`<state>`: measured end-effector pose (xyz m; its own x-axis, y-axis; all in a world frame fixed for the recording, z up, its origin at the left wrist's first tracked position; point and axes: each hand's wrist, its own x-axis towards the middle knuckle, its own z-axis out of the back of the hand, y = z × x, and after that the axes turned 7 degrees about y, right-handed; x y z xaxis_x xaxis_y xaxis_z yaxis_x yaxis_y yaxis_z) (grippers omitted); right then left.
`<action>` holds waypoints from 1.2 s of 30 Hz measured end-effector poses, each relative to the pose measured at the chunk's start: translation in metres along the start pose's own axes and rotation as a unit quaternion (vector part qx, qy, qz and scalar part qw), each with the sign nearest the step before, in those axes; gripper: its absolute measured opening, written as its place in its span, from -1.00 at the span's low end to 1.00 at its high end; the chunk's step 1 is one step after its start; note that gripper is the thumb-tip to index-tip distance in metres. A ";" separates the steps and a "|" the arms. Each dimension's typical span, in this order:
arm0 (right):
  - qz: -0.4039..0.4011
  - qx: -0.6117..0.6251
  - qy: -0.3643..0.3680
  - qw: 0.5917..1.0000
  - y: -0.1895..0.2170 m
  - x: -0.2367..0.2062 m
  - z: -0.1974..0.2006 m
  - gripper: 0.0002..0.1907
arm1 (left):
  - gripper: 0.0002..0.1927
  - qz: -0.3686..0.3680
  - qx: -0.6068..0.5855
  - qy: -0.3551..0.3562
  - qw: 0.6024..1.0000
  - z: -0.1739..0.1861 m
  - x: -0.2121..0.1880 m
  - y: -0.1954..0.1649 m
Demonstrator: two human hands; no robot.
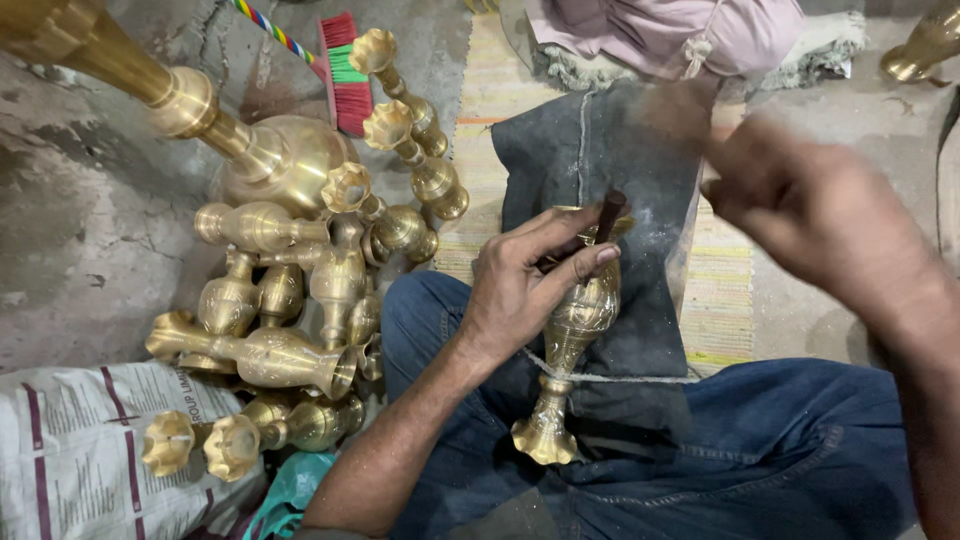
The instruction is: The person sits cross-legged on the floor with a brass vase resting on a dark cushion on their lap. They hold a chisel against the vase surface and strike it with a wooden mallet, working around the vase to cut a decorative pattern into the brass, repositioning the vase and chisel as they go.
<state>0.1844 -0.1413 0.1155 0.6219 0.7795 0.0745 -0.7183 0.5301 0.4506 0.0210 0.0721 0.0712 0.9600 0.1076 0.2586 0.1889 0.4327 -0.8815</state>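
left hand (520, 290) clamps engraved golden brass vase (572, 335) and dark punch (608, 212) on lap | right hand (800, 205) blurred, grip unclear | brace vase firmly, strike squarely

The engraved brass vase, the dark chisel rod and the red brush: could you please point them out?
Engraved brass vase (578, 325), head view, on its belly.
Dark chisel rod (609, 212), head view, on its top end.
Red brush (345, 75), head view, on its bristles.

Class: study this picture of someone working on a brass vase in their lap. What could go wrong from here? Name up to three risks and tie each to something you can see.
1. The blurred right hand is swinging; a missed blow might hit the left hand fingers steadying the punch.
2. The vase rests on the lap cloth, held by one hand; it could slip.
3. The vase pile looks loosely stacked and may roll.
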 end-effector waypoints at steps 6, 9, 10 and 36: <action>0.018 -0.041 -0.033 0.998 -0.006 -0.001 -0.004 -0.57 | -0.60 0.020 -0.015 0.023 0.999 0.000 0.002 0.003; -0.019 -0.130 0.010 0.991 -0.009 -0.002 -0.005 -0.64 | -0.64 -0.048 -0.002 0.014 0.999 0.001 0.001 0.004; -0.030 -0.028 -0.013 0.999 -0.009 -0.003 -0.005 -0.63 | -0.63 -0.039 -0.003 0.020 0.999 0.001 0.000 0.003; -0.127 -0.038 -0.048 0.990 -0.006 -0.008 -0.019 -0.67 | -0.65 0.048 -0.086 0.077 0.992 0.016 0.020 0.025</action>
<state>0.1779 -0.1444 0.0956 0.8097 0.5845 0.0524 -0.5537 0.7313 0.3982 0.0418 0.0992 0.0611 0.9929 -0.0030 0.1188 0.1153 0.2660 -0.9570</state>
